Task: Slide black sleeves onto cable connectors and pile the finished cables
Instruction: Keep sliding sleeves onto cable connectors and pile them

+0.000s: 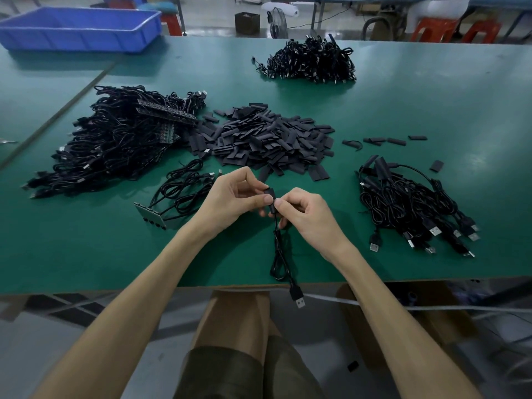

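Both hands meet at frame centre, just above the worktop [403, 110]; left hand [239, 197] pinches a black sleeve [270, 193] w/ thumb + fingers; right hand [305, 214] pinches the cable [280, 254] right at the sleeve's lower end; can't tell how far the connector is inside, fingers hide it.

Risks (judgement):
- sleeve may snag or go on crooked if pushed off-axis; thin and soft, likely buckles
- rest of cable hangs over the near worktop edge, plug [299, 299] dangling lower centre over the lap; a tug could pull it out of the pinch or catch it on the edge
- lifting it across to the done pile [411, 203] at right could drag the coil into those plugs and tangle
- small bundle [184, 185] just left of the left hand could get hooked by that wrist

Room: bare green strip along the near edge both sides of the arms, and between sleeve pile [267, 136] and done pile; loose sleeves [397, 140] centre right; raw pile [115, 136] crowds the left; far pile [311, 60] upper centre and blue bin [80, 27] upper left, well apart.
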Tool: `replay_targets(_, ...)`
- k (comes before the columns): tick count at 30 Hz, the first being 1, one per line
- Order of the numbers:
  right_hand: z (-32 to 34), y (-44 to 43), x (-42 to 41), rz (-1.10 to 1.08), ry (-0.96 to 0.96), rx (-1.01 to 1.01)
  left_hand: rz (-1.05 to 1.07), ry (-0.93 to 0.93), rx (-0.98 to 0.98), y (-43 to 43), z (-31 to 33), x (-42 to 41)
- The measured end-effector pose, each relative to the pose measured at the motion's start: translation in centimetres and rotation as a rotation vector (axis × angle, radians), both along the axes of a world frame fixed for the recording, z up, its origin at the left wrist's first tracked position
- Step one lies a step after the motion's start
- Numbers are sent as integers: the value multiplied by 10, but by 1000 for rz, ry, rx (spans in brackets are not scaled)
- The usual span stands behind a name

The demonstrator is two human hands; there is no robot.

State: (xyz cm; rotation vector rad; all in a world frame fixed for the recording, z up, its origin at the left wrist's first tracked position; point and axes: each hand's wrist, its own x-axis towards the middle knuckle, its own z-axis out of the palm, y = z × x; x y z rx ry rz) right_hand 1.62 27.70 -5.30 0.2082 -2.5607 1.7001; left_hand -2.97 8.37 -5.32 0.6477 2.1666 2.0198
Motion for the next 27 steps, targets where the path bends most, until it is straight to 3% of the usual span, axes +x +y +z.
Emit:
replay_targets(14,1,0,0,-5,-6,-1,-39,31,11,-1,-2,-2)
replay_targets(24,-3,0,-3,57,-31,-2,139,155,-79,1,-1,3)
replay_targets(27,-5,3,-4,-29,1,-205,181,166,-204,5,0,5)
